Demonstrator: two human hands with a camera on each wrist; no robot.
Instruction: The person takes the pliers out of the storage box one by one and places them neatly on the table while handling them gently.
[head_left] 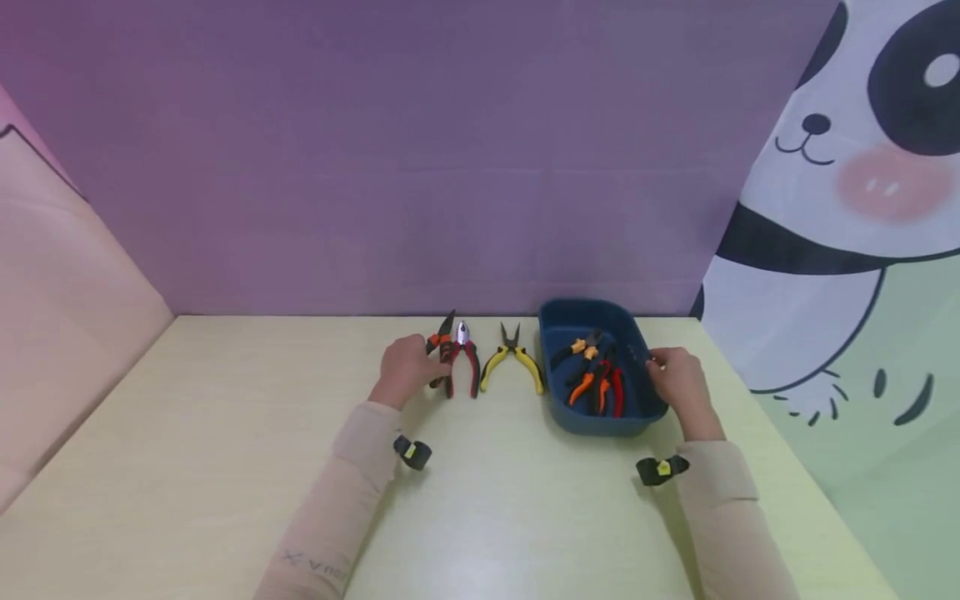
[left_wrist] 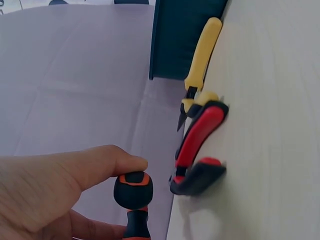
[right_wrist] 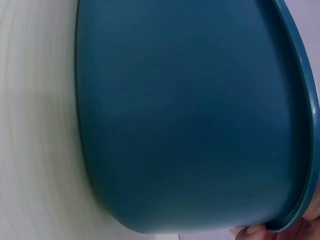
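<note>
Table of pale, faintly grained wood stretched across the foreground, meeting a plain purple backdrop along its far edge. A pale pink panel slanted in at the left; at the right stood a green and white one bearing a large cartoon panda. Two arms in beige sleeves, each with a black strap at the wrist, reached in from below.

The left hand held orange-and-black pliers, their tips toward the backdrop. Just to their right, red-and-black pliers lay on the wood with handles spread, then yellow-handled pliers, also spread, near a blue basin. The right hand pinched the basin's right rim. Inside lay several more pliers with orange, red and black handles, overlapping so that they were hard to count.

Only the head view looked down into the basin. The left wrist view showed the thumb on the rounded black and orange handle end, the fingers partly hidden behind, with the other two pliers and the basin's wall beyond. The right wrist view was nearly filled by that basin's smooth outer side, and revealed a fingertip pressed just beneath its overhanging lip
</note>
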